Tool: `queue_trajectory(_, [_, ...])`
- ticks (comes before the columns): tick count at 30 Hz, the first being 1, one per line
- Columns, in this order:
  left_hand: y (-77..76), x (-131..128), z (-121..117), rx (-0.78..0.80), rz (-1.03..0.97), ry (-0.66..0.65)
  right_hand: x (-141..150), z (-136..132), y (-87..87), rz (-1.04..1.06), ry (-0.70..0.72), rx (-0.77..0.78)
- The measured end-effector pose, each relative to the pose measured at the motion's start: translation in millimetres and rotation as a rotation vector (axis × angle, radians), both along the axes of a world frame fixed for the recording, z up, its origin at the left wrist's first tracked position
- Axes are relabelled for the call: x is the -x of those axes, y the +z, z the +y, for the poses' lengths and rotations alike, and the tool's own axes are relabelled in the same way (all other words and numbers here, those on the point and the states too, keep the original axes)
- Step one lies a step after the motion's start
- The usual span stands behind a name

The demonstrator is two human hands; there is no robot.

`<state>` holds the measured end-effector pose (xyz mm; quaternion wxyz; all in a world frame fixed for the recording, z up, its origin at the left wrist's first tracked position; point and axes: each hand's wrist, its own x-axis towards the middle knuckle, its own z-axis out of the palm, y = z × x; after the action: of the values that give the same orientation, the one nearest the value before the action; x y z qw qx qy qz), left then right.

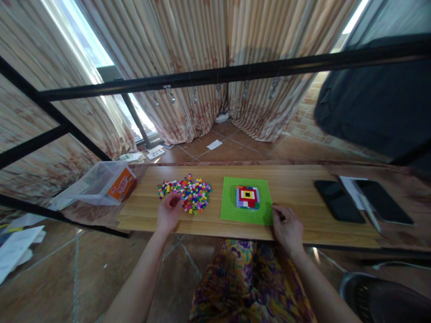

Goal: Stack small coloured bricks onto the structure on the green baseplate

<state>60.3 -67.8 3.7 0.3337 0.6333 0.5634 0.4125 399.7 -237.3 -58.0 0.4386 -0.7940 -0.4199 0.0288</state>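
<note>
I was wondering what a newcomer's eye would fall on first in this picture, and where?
Probably the bright green baseplate on the wooden table, with a red, yellow and black block pattern on it and the right hand by its right edge. Next might come the multicoloured pile of small bricks to its left, where the left hand is. The orange label at the table's left end also stands out.

The toy-brick mosaic (248,197) rings black with yellow, white and red on a green studded baseplate (229,202), the loose bricks (198,195) (pink and purple included) multicoloured
</note>
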Motion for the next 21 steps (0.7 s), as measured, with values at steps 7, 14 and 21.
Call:
queue_trajectory(7, [8.7,-82,-71,0.680,-0.965,-0.195,28,-9,27.8,0.321,-0.004,-0.175])
queue_trajectory(14, [-6.9,-142,-106,0.916,-1.118,-0.309,78,-7,60.9,0.384,0.297,-0.182])
queue_trajectory(21, [-10.2,-154,-108,0.888,-1.117,-0.352,75,1,55.2,0.398,0.347,-0.179])
